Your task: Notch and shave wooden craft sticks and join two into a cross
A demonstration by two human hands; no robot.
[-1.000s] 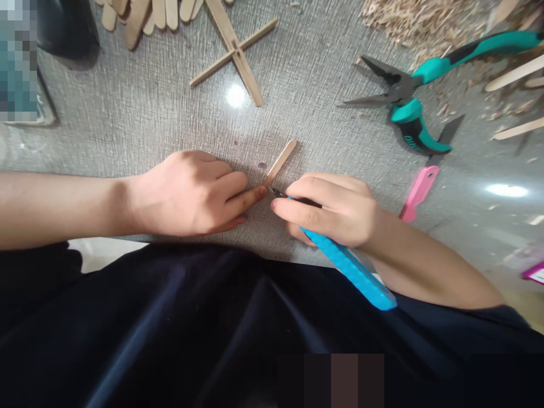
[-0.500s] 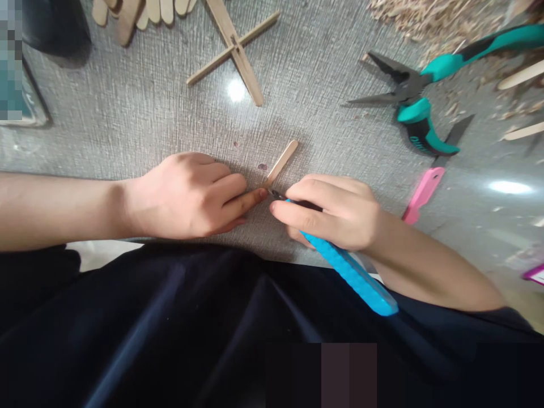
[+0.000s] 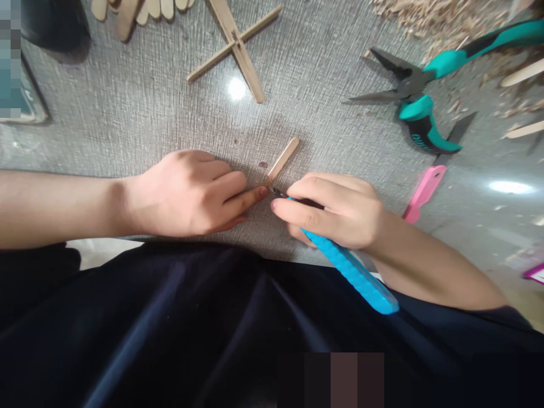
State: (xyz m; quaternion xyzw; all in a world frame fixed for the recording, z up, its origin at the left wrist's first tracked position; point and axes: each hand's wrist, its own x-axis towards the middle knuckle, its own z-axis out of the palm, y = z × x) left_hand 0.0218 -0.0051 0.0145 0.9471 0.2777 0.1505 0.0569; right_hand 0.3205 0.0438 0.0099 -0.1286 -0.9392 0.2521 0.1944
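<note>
A small wooden craft stick (image 3: 284, 158) lies slanted on the grey textured table, its rounded end pointing up and right. My left hand (image 3: 199, 195) presses down on its lower end with an outstretched index finger; the other fingers are curled under, and the stick's end is hidden there. My right hand (image 3: 334, 209) is closed around a blue utility knife (image 3: 352, 272), its ribbed handle slanting down toward my dark shirt. The narrow metal tip meets the stick beside my left fingertip. How far the tip cuts in is too small to tell.
Crossed craft sticks (image 3: 249, 65) lie ahead. Open teal-handled pliers (image 3: 410, 85) and a pink knife (image 3: 425, 192) with a bare blade are at right. Wood shavings (image 3: 450, 25) cover the far right. More sticks (image 3: 153, 8) and a black object (image 3: 55, 25) are at far left.
Both hands, the stick and the knife keep practically the same positions. The whole view has shifted only slightly.
</note>
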